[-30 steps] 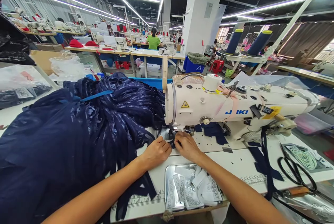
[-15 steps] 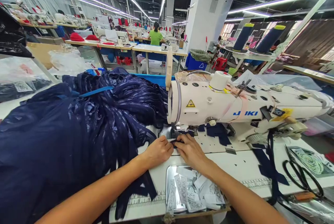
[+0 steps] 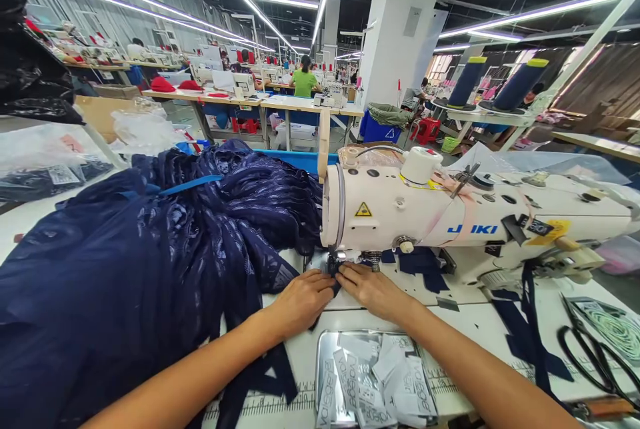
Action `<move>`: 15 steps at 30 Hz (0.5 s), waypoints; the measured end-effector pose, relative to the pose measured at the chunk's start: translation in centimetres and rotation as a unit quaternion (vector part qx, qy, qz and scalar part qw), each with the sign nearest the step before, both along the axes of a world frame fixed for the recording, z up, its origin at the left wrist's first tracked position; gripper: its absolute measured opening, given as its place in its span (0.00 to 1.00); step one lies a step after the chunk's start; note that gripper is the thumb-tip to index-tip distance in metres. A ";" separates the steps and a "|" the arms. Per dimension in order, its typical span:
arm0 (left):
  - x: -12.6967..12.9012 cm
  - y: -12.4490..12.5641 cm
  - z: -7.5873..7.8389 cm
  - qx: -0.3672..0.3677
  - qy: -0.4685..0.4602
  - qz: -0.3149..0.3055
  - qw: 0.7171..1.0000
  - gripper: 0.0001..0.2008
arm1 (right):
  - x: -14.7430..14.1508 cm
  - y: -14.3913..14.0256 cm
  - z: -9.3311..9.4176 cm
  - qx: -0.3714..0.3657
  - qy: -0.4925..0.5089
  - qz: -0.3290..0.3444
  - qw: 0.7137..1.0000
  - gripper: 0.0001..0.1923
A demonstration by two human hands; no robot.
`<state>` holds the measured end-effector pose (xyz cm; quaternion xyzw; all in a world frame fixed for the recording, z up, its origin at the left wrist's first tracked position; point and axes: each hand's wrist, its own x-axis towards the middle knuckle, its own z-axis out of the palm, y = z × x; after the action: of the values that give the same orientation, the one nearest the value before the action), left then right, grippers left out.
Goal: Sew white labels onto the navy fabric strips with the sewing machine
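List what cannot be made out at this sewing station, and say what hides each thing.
- Needle under the sewing machine: head view, hidden by the machine head and both hands, left hand and right hand.
- Print on the labels in the metal tray: too small; tray cut by the bottom edge.
- Scissors: cut by the right edge.

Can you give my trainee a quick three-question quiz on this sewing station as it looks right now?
1. True or false: both hands press a small navy piece at the needle of the sewing machine.
2. Which hand lies nearer the navy fabric pile?
3. What does the metal tray hold: A) scissors B) white labels C) thread cones?

Key
1. True: left hand and right hand meet there.
2. Left.
3. B.
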<state>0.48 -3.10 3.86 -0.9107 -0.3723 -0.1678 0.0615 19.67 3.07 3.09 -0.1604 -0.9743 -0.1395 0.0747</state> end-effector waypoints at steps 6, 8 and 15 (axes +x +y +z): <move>2.0 0.6 -0.3 0.005 0.026 0.061 0.998 0.06 | 0.3 1.3 -0.8 0.009 -0.003 -0.005 1.000 0.22; 2.1 0.6 -0.3 0.008 0.030 0.066 0.997 0.05 | 0.3 1.4 -0.7 0.012 -0.003 -0.003 1.000 0.23; 2.1 0.9 -0.6 0.021 0.025 0.075 0.997 0.06 | 0.4 1.8 -0.6 0.017 0.005 -0.008 1.000 0.24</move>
<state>2.56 -2.19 3.23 -0.8826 -0.4345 -0.1474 0.1027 20.04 4.85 2.51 -0.1678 -0.9701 -0.1558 0.0809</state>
